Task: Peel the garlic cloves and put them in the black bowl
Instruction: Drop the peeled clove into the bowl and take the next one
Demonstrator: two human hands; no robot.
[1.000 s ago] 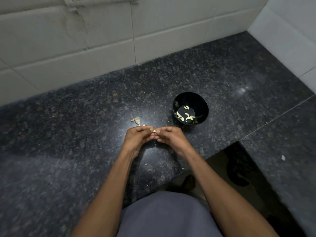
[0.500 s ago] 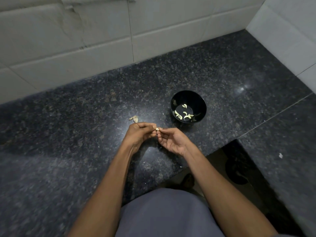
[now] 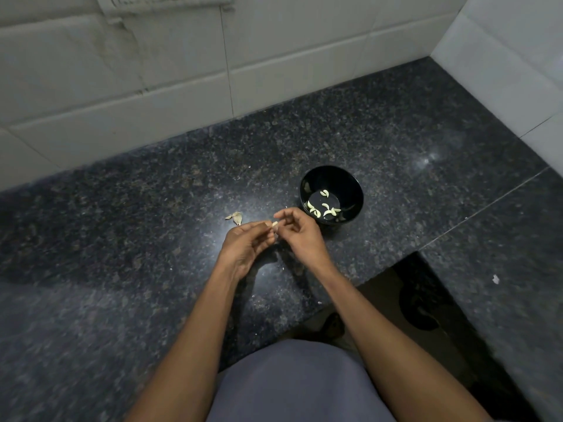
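Observation:
A small pale garlic clove [image 3: 274,224] is pinched at the fingertips of my left hand [image 3: 245,245], just above the dark granite counter [image 3: 152,239]. My right hand [image 3: 297,231] is beside it, palm turned up and fingers curled, its fingertips close to the clove; whether they touch it I cannot tell. The black bowl [image 3: 350,181] stands just right of my hands and holds several peeled cloves [image 3: 324,208].
A few bits of dry garlic skin [image 3: 235,217] lie on the counter left of my hands. White tiled walls [image 3: 274,56] close off the back and right. The counter's front edge drops to a dark gap [image 3: 411,300] at the lower right.
My right hand has turned palm up and drawn its fingers slightly off the clove. My left hand keeps the clove. The camera drifted a little.

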